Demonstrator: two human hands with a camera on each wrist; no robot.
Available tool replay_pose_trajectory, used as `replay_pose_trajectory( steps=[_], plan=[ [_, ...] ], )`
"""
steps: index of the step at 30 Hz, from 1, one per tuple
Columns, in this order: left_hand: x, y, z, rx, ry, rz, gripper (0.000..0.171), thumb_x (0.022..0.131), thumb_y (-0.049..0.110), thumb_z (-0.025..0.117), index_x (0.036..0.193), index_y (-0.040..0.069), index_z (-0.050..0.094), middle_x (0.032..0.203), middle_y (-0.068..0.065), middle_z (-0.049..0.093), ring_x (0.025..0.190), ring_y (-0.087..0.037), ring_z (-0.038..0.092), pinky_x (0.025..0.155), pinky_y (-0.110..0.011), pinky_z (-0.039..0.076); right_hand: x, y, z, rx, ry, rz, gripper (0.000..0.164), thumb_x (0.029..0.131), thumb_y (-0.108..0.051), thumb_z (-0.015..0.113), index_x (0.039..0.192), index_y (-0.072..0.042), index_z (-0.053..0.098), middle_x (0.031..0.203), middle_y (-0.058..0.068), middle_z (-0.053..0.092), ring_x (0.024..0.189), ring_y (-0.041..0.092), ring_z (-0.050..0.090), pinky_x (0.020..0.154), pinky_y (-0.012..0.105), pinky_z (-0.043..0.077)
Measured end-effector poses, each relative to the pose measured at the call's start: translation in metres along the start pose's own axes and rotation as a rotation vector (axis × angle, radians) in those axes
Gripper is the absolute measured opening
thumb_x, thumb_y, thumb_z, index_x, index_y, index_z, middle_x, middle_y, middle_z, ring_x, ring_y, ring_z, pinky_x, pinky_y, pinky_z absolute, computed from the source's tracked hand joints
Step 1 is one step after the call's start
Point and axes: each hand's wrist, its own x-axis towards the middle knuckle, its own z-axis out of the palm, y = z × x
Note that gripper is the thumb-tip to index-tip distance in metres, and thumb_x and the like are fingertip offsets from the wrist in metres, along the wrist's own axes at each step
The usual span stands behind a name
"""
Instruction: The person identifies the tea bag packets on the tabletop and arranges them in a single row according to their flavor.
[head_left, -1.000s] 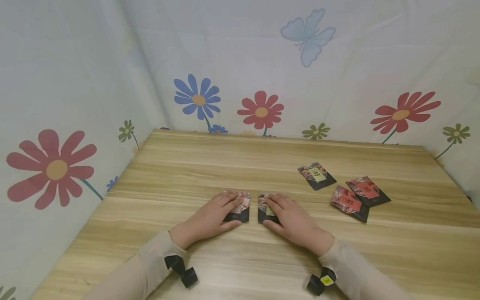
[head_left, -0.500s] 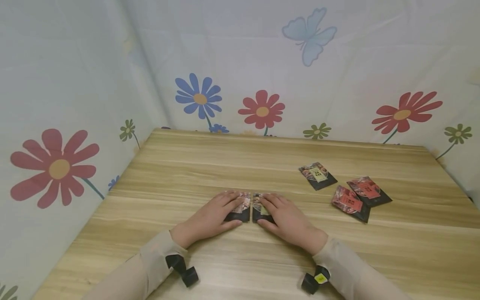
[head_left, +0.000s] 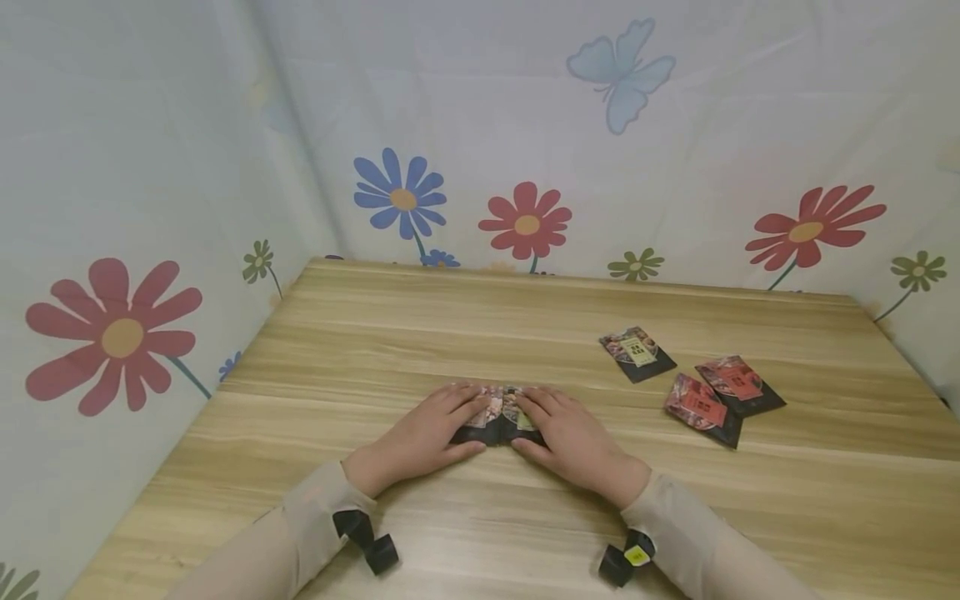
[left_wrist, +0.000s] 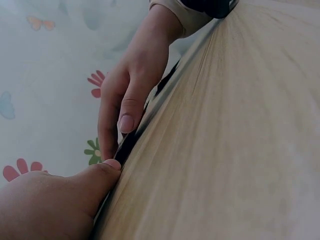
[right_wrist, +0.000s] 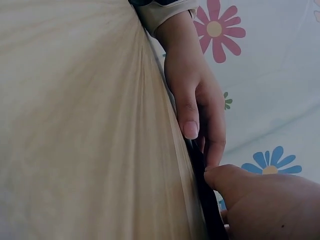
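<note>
Flower-printed white cloth hangs behind the wood-grained counter. Well short of the counter's far edge, roughly midway between its sides, the left packet and the right packet lie flat, inner edges meeting. Someone's left hand rests on 1, the right hand on the other; each grip is wide, fingers laid out over the print, thumb apart at the nearer side. Toward the counter's far right corner lie 1 yellow-labelled packet and 2 red-labelled packets, the red 2 touching.
</note>
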Motion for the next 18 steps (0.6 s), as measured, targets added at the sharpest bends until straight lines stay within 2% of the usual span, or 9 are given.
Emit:
replay_pose_trajectory(
  steps=[11,15,18],
  plan=[
    [-0.001,0.0,0.0,-0.008,0.009,0.006,0.066,0.093,0.045,0.057,0.146,0.009,0.042,0.149,-0.016,0.043,0.139,-0.035,0.039,0.117,-0.049,0.033,-0.001,0.004,-0.013,0.02,0.034,-0.032,0.061,0.094,-0.045,0.056,0.141,-0.006,0.048,0.143,0.018,0.049,0.133,0.037,0.045,0.111,0.053,0.039],
    [-0.001,-0.001,0.0,0.003,0.023,0.021,0.066,0.093,0.045,0.057,0.145,0.008,0.042,0.148,-0.017,0.044,0.138,-0.035,0.04,0.116,-0.048,0.033,-0.001,0.012,-0.019,0.023,0.016,-0.02,0.062,0.094,-0.045,0.056,0.143,-0.008,0.046,0.147,0.018,0.044,0.136,0.04,0.041,0.111,0.055,0.037],
    [0.0,-0.001,0.0,0.006,0.033,0.033,0.065,0.093,0.044,0.058,0.145,0.008,0.043,0.147,-0.017,0.045,0.138,-0.034,0.04,0.116,-0.048,0.033,-0.002,0.022,-0.026,0.038,0.024,-0.02,0.063,0.093,-0.041,0.06,0.143,-0.006,0.045,0.146,0.022,0.044,0.136,0.043,0.04,0.111,0.058,0.035]
  ],
)
